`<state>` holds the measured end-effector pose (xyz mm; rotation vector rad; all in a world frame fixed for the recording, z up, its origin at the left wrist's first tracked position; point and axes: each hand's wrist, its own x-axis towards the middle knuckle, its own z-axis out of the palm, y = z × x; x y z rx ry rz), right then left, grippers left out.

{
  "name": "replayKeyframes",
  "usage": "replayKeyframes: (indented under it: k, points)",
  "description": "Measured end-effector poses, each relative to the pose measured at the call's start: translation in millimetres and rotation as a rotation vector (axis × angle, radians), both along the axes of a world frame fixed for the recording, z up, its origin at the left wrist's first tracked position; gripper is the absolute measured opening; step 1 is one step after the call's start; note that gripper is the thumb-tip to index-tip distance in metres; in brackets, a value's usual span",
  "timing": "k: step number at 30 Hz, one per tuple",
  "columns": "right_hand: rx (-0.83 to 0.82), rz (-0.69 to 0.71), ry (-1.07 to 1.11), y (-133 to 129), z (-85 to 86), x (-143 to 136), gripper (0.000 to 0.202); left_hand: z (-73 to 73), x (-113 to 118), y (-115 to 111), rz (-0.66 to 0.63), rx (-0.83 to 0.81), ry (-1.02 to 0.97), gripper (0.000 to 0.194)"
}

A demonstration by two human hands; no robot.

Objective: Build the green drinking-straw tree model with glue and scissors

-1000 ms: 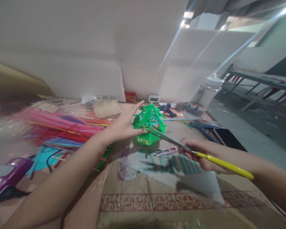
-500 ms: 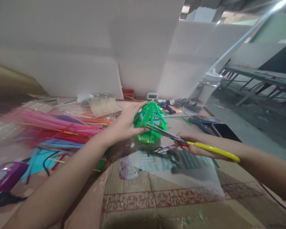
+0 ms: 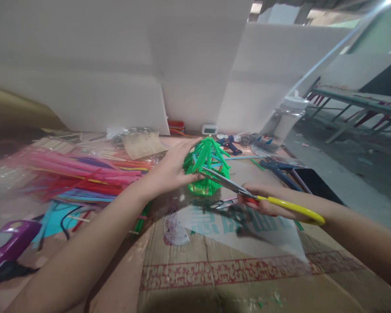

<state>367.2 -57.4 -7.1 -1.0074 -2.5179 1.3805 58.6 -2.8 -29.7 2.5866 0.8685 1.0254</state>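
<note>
"Any writing you can read?"

"Large teal characters on the pale sheet [image 3: 247, 230], but they're too blurred to make out. The brown cardboard [image 3: 172, 278] at the bench's [image 3: 117, 278] near edge has a red patterned band. The small white display [image 3: 210, 129] by the far edge is too tiny to read."

"And containers?"

"A clear bottle [image 3: 282, 126] with a white lid stands near the far right corner; I can't tell what's in it."

"Where's the green model [image 3: 208, 167]?"

"Upright, around the middle of the bench towards the far edge, with a blue glue gun [image 3: 230, 144] just behind."

"The hands?"

"The left hand [image 3: 172, 169] holds the model's left side, thumb and fingers parted around it. The right hand [image 3: 256, 198] grips yellow-handled scissors [image 3: 230, 184], blades slightly apart at the model's front. Pink and red fuzzy stems [image 3: 87, 174] lie left of it."
</note>
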Motion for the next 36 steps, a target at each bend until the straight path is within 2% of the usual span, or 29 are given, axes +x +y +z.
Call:
replayKeyframes:
  k: [11,20,26,36]
  points:
    - [-0.082,-0.011,0.099,-1.6,-13.2,-17.7,0.058,0.3,1.2,-1.0,-0.03,-0.018,-0.018,0.079]
    - [-0.136,-0.071,0.106,-3.3,-14.2,-20.1,0.062,0.0,-0.8,-2.1,-0.007,-0.006,0.019,0.083]
    - [-0.24,-0.078,0.117,-4.8,-18.0,-17.5,0.062,-0.3,-1.0,-2.6,-0.012,-0.014,0.014,0.082]
    - [-0.238,-0.124,0.1,-6.5,-18.8,-22.4,0.065,1.0,-0.6,-2.8,-0.013,0.025,0.014,0.079]
